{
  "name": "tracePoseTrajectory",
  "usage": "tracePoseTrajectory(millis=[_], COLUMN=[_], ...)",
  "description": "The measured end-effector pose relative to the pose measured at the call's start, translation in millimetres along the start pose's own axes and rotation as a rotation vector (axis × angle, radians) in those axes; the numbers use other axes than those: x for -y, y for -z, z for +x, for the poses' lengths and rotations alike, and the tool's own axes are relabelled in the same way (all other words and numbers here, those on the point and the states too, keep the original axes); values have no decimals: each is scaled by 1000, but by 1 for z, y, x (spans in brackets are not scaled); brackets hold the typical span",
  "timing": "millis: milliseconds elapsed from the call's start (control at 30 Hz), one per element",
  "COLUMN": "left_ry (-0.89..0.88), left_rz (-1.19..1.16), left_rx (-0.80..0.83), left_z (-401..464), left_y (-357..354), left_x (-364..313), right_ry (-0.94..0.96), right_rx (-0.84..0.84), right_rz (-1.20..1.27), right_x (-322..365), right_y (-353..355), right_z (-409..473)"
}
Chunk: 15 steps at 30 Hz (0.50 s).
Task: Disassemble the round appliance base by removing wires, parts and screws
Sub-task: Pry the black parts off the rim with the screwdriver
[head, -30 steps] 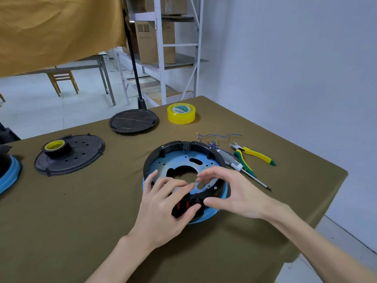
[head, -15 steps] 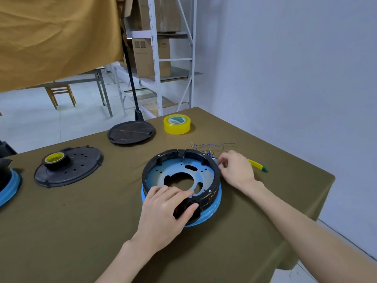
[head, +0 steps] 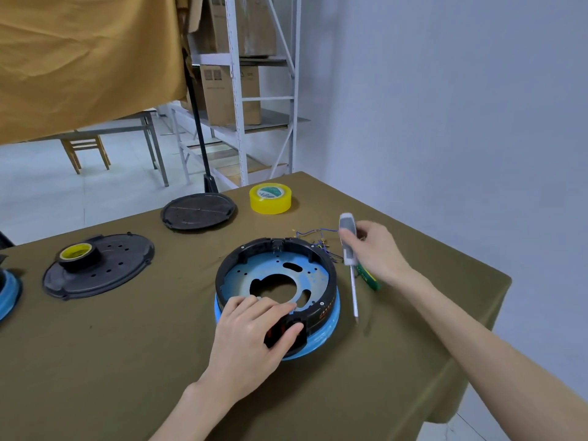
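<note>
Olive tablecloth [head: 127, 361] underneath, left hand [head: 251, 335] grips the round base [head: 276, 281] rim; raised right hand [head: 375, 249] holds a screwdriver [head: 348, 246].

Your path to the round base [head: 276, 281] from the near side was free cloth [head: 127, 377]. On its right, loose wires [head: 313, 232] and green pliers [head: 369, 278] lay close, and the yellow tape roll [head: 270, 198] stood behind.

Under my fingers [head: 276, 308], the base's [head: 276, 281] rim is matt black plastic, its blue plate smooth metal. Surface [head: 127, 361]: matt olive cloth. Screwdriver [head: 348, 246]: smooth grey plastic handle, bright metal shaft. Tape roll [head: 270, 198]: glossy yellow.
</note>
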<state>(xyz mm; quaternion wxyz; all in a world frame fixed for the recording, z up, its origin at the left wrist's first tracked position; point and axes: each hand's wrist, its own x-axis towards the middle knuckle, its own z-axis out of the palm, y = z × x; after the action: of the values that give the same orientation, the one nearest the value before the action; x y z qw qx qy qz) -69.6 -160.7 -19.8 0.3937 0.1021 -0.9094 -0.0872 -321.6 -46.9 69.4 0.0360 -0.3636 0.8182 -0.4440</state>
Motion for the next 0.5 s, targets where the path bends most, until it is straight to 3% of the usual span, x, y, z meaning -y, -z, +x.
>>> tracePoseTrajectory(millis=[133,233,367,500], left_ry=[8,13,45,94], left_rz=[-2,-3,-18,-29], left_rx=[4,11,71,209], left_z=[0,0,2,6], left_y=[1,3,10,18], left_x=[0,-2,-7,-7], right_ry=[-243,-370,-477,-505], right_rx=[34,99,347,605], right_rz=[741,1119,1418,1430], right_x=[31,39,28,12], right_y=[15,18,13,3], right_z=[-17,-29,-51,-73])
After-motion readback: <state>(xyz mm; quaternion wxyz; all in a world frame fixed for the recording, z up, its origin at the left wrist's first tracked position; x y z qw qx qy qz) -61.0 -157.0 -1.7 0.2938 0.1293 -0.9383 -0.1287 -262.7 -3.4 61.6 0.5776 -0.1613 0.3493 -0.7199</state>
